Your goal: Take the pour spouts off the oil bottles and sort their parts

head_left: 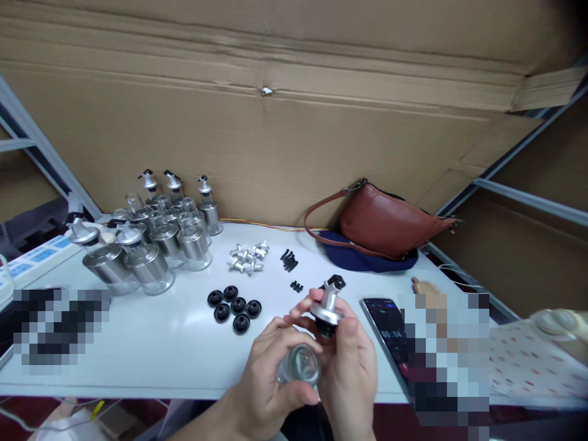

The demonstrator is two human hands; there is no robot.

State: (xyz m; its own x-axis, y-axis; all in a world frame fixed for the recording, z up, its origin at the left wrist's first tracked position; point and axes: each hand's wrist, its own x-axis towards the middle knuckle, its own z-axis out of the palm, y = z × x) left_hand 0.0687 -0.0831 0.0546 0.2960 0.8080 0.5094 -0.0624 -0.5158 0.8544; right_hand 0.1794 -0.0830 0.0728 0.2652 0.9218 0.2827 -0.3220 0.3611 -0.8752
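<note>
My left hand [271, 367] is wrapped round a glass bottle [304, 362], its open mouth tilted up toward me. Just right of it, my right hand [351, 361] grips a silver pourer top [327, 311] with a black lid and a black stopper underneath. The pourer is apart from the bottle mouth. Beyond my hands lie several black stoppers [238, 305], a heap of silver spouts [248, 257], thin black pieces [289, 260] and tiny black parts [296, 286]. The lower part of the held bottle is hidden by my fingers.
Several steel-and-glass bottles [192, 239] stand at the back left, some with pourers fitted. A brown handbag [386, 217] rests on a dark blue cap [367, 260] at the back right. A phone [386, 334] lies right of my hands; a power strip [39, 260] runs along the left.
</note>
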